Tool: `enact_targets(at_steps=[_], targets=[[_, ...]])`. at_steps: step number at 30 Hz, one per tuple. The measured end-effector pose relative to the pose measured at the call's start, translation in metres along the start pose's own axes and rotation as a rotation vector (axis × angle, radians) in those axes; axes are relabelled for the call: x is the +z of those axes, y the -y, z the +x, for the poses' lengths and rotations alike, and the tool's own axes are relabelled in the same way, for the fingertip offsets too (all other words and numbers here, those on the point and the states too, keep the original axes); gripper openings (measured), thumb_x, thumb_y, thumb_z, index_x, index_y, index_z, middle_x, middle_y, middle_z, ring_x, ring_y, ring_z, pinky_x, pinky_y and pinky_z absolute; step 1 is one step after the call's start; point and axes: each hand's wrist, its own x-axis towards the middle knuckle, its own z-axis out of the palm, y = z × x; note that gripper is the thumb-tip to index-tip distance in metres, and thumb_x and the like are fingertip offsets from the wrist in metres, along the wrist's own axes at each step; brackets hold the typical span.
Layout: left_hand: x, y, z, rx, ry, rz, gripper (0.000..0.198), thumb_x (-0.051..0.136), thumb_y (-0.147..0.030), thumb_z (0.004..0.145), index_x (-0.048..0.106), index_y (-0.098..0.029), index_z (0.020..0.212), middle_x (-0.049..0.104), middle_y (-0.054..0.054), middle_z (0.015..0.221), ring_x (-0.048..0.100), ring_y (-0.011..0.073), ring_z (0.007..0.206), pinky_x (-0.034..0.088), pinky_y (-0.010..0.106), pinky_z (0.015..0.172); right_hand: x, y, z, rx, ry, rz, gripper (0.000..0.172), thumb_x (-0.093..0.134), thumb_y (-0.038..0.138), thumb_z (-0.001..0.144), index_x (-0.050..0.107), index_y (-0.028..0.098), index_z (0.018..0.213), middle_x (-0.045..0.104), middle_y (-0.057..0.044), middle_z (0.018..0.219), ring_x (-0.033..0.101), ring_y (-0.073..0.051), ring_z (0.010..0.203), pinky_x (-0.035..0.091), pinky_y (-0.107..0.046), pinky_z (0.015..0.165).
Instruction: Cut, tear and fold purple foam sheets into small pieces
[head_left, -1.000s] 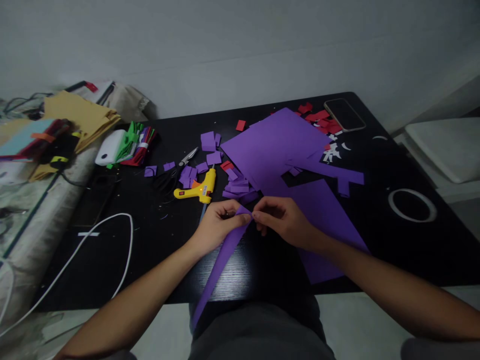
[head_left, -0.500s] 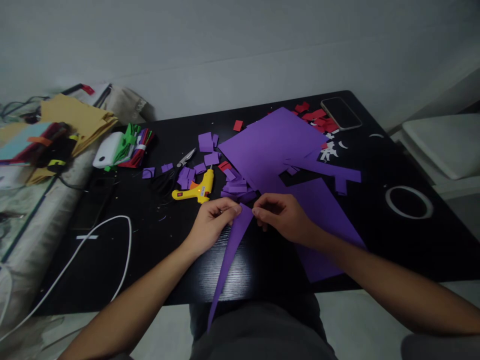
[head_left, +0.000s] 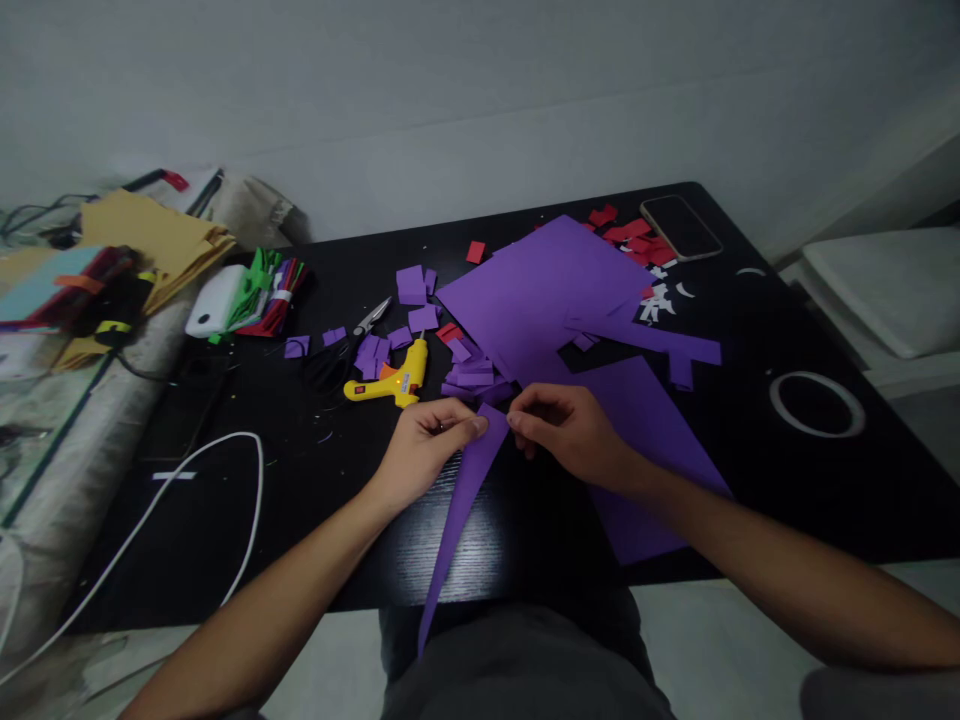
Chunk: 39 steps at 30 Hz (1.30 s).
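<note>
A long tapered strip of purple paper (head_left: 466,490) hangs with its wide end up and its thin tip past the table's front edge. My left hand (head_left: 427,445) is closed on the wide end, thumb on top. At the strip's right corner, my right hand (head_left: 562,430) has its thumb and fingertip pinched together, touching the corner. Just beyond my left hand lies a yellow glue gun (head_left: 390,380), beside a pile of small purple paper pieces (head_left: 472,375). Scissors (head_left: 373,316) with dark handles lie behind the glue gun.
Large purple sheets (head_left: 547,280) cover the middle and right of the black table. A phone (head_left: 681,227), red scraps (head_left: 637,240) and white scraps (head_left: 656,303) lie at the back right. A white ring (head_left: 780,400) is at right; a white cable (head_left: 259,490) loops at left.
The strip and my left thumb have shifted very slightly right, and the strip's lower tip has risen a little. Otherwise the hands and table items stay the same.
</note>
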Motion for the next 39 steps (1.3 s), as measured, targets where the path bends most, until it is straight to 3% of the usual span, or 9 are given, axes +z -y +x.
enact_targets(at_steps=[7,12,15,19,21,25,29,33,39], targets=[[0.005,0.001,-0.001,-0.035,0.074,0.016,0.028,0.080,-0.036,0.078,0.069,-0.014,0.064,0.057,-0.002,0.058,0.044,0.0087,0.055,0.035,0.022,0.055,0.001,0.003,0.000,0.083,0.105,0.088,0.029,0.073,0.045,0.086,0.067,0.018,0.080,0.063,0.002,0.065,0.061,-0.012,0.056,0.052,-0.025,0.053],[0.008,0.001,-0.002,-0.052,0.123,0.051,0.027,0.078,-0.037,0.079,0.071,-0.014,0.067,0.060,-0.002,0.058,0.045,0.0084,0.052,0.035,0.020,0.052,0.004,0.005,0.000,0.040,0.044,-0.005,0.029,0.074,0.045,0.087,0.069,0.018,0.079,0.062,0.002,0.068,0.057,-0.010,0.055,0.047,-0.025,0.053],[-0.006,-0.003,0.002,-0.098,0.164,0.111,0.028,0.074,-0.039,0.083,0.072,-0.014,0.071,0.062,-0.001,0.058,0.046,0.0084,0.049,0.034,0.020,0.049,-0.004,0.007,0.005,0.003,-0.066,-0.011,0.027,0.074,0.045,0.087,0.069,0.019,0.081,0.061,0.002,0.068,0.057,-0.011,0.055,0.047,-0.026,0.053],[-0.049,-0.019,0.012,-0.096,0.313,0.227,0.025,0.073,-0.036,0.086,0.076,-0.015,0.073,0.075,0.006,0.068,0.063,0.0139,0.059,0.047,0.022,0.059,-0.021,0.008,0.015,-0.012,-0.284,0.004,0.028,0.074,0.047,0.087,0.066,0.021,0.078,0.059,0.003,0.066,0.055,-0.012,0.054,0.048,-0.027,0.053],[-0.070,-0.027,0.017,-0.059,0.250,0.263,0.026,0.076,-0.036,0.084,0.077,-0.015,0.069,0.074,0.007,0.065,0.063,0.0136,0.058,0.048,0.022,0.059,-0.026,0.006,0.019,-0.032,-0.353,0.041,0.028,0.074,0.047,0.087,0.064,0.022,0.079,0.059,0.002,0.069,0.057,-0.012,0.056,0.049,-0.027,0.054],[-0.088,-0.034,0.023,0.020,-0.101,0.086,0.020,0.082,-0.033,0.075,0.076,-0.014,0.072,0.074,0.006,0.068,0.066,0.0150,0.059,0.055,0.025,0.064,-0.026,0.003,0.019,-0.039,-0.361,0.060,0.025,0.070,0.045,0.089,0.062,0.023,0.080,0.060,0.001,0.068,0.059,-0.014,0.058,0.051,-0.029,0.056],[-0.079,-0.029,0.026,0.140,-0.278,-0.099,0.024,0.075,-0.031,0.079,0.067,-0.016,0.062,0.064,0.001,0.057,0.061,0.0131,0.053,0.053,0.024,0.058,-0.028,0.007,0.015,0.066,-0.014,0.063,0.021,0.068,0.035,0.084,0.063,0.020,0.069,0.060,0.001,0.061,0.057,-0.014,0.056,0.048,-0.028,0.056],[-0.063,-0.020,0.023,0.131,-0.105,-0.069,0.026,0.073,-0.030,0.080,0.066,-0.015,0.060,0.062,0.001,0.053,0.058,0.0119,0.050,0.048,0.023,0.055,-0.027,0.009,0.013,0.134,0.292,0.132,0.023,0.067,0.036,0.084,0.068,0.016,0.072,0.062,0.000,0.066,0.058,-0.013,0.059,0.049,-0.025,0.055],[-0.023,-0.008,0.009,-0.061,0.295,0.117,0.024,0.078,-0.033,0.079,0.067,-0.014,0.070,0.064,0.000,0.057,0.057,0.0099,0.049,0.046,0.021,0.051,-0.002,-0.003,0.007,0.160,0.198,0.251,0.033,0.082,0.036,0.080,0.070,0.019,0.106,0.072,-0.001,0.088,0.069,-0.015,0.075,0.058,-0.028,0.067]])
